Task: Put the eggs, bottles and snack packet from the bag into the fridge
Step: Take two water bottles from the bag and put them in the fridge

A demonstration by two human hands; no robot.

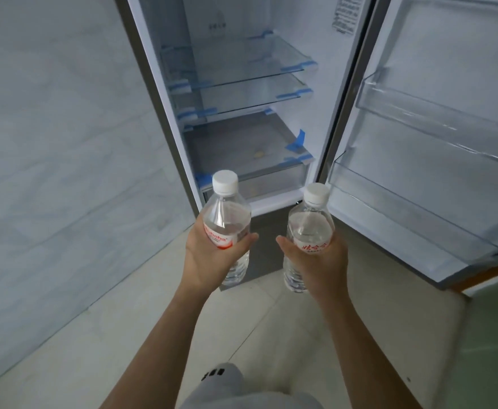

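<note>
Bottles in hand, fridge open ahead.
Thumb and fingers of left hand [209, 255] curled round clear plastic water bottle with white cap and red label [227, 214]; right hand [315, 261] grips matching second bottle [311, 228] likewise. Both upright, caps up, side by side but apart, just before the bottom front edge of white fridge [330, 98]. Clear lower door bin [404, 214] lies up and right, nearer right hand; taped glass shelves [241, 60] straight ahead, higher. Judged: right bottle suits the bin.
</note>
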